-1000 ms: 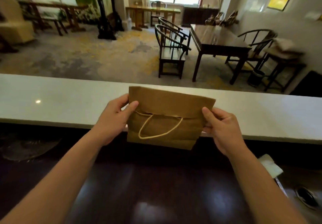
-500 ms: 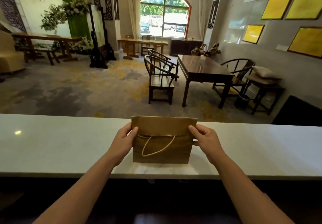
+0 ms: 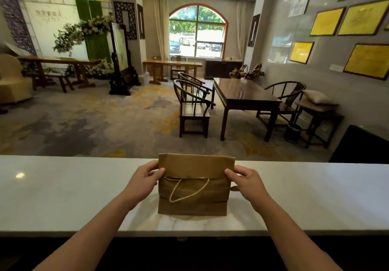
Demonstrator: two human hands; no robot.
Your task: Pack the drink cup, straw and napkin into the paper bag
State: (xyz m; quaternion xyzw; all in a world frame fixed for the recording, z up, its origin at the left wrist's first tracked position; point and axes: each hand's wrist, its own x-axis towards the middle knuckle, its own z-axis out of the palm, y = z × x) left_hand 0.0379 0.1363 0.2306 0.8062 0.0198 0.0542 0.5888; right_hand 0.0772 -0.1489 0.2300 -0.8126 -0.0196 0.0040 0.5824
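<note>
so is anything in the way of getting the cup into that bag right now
Yes, the paper bag itself: its top is folded down flat toward the person, over the rope handle, so the mouth is closed. The left hand and right hand pinch its upper corners. No cup, straw or napkin shows on the counter.

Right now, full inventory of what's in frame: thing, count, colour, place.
paper bag: 1, brown, upright on the counter, top folded over, still flat
bag handle: 1 loop showing, cream cord, hanging on the bag's near face
counter: 1, white, across the foreground
dark table: 1, dark brown, right of centre in the room
round-backed chairs: 3 at that table, dark wood
arched window: 1, back wall
framed plaques: several, yellow, right wall
cup, straw, napkin: none in view
left hand: fingers on the bag's left edge
right hand: fingers on the bag's right edge
</note>
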